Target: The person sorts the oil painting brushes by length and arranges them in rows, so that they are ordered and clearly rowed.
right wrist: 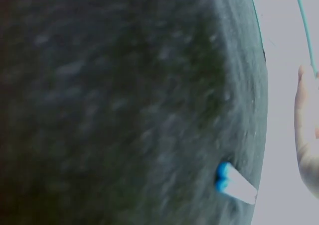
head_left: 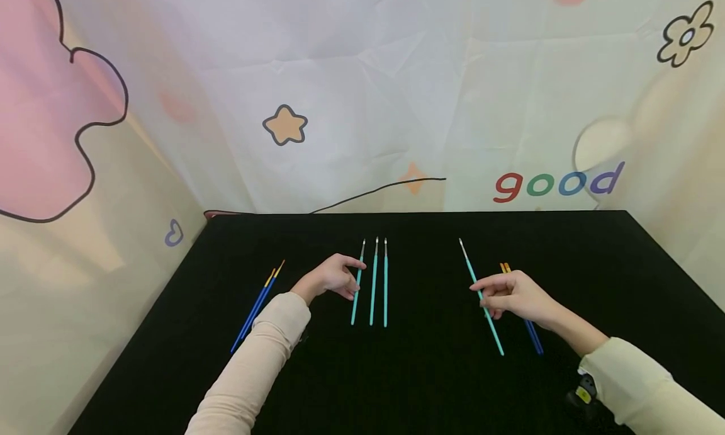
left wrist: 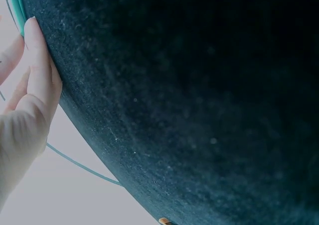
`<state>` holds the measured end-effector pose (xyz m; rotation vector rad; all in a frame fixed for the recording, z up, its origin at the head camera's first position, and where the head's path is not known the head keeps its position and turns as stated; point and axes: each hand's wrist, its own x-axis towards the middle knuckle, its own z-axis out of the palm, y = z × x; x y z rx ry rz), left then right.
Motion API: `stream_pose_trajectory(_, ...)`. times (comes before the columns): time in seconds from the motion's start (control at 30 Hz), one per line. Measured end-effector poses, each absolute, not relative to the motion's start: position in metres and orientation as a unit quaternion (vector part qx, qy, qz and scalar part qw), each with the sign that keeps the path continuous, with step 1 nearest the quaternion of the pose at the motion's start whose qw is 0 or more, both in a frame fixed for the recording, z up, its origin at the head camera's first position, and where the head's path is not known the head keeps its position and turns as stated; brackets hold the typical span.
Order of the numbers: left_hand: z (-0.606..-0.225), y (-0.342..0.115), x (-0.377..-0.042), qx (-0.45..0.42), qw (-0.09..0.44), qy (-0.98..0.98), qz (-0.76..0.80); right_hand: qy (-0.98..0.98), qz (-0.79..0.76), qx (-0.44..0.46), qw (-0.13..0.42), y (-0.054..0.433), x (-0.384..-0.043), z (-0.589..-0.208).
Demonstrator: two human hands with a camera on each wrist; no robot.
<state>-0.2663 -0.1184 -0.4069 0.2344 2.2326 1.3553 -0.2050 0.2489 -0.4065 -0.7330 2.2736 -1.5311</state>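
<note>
Three teal paintbrushes lie side by side on the black table, bristles pointing away. My left hand [head_left: 340, 276] is over the leftmost teal paintbrush [head_left: 355, 306], its index finger extended across the handle and its other fingertips close to it. In the left wrist view, the left hand [left wrist: 35, 90] has thumb and finger apart beside teal handles [left wrist: 17, 8]. My right hand [head_left: 518, 294] pinches another teal paintbrush [head_left: 493, 331] between thumb and fingers, its bristle end tilted to the far left. The right wrist view shows that teal paintbrush [right wrist: 305, 31] above the fingers.
Two blue paintbrushes [head_left: 252, 312] with yellow-orange tips lie at the left, partly behind the left forearm. More blue paintbrushes [head_left: 533, 339] lie under the right hand. A patterned cloth [head_left: 362, 107] hangs behind the black table [head_left: 419, 384].
</note>
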Motion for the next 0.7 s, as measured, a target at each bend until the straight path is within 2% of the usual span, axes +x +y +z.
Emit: stream_pose_trajectory(0.7,-0.406,-0.115,-0.265,0.077,0.245,0.84,0.478,0.777,-0.553,-0.26,0.151,0.222,-0.22,-0.407)
